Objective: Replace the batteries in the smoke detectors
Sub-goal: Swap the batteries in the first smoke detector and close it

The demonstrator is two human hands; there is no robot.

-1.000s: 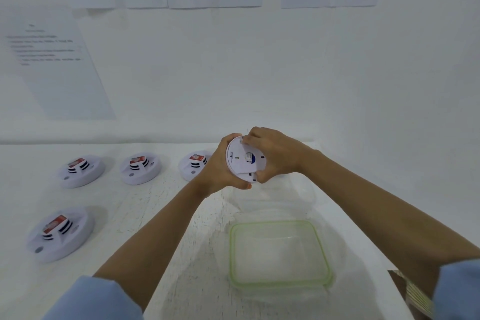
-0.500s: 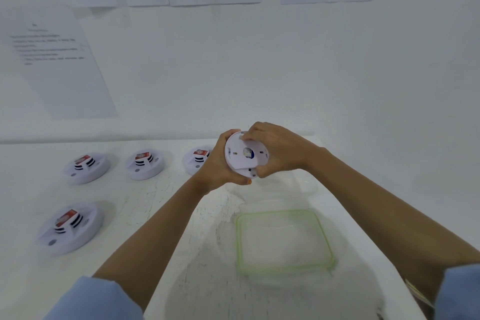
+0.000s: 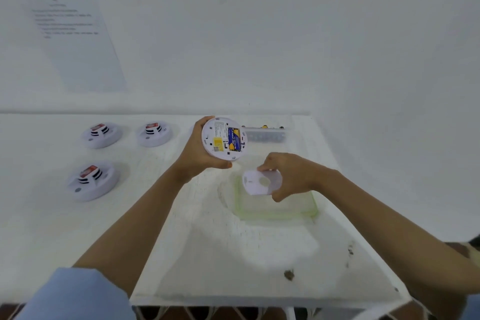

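Observation:
My left hand (image 3: 197,153) holds a white round smoke detector (image 3: 223,138) above the table, its back turned toward me. The battery bay is uncovered and a blue and yellow battery (image 3: 233,139) sits inside it. My right hand (image 3: 288,176) pinches the detector's round white back cover (image 3: 261,182) lower and to the right, over a clear container with a green rim (image 3: 315,212). The two pieces are apart.
Three more smoke detectors lie face up on the white table at the left (image 3: 102,135) (image 3: 154,133) (image 3: 91,182). A clear tray of batteries (image 3: 265,134) stands behind the held detector. The table's front edge (image 3: 259,300) is close to me. Papers hang on the wall.
The back cover has come off the detector. My right hand moved down and right with it, while my left hand kept the detector and tilted its back toward me.

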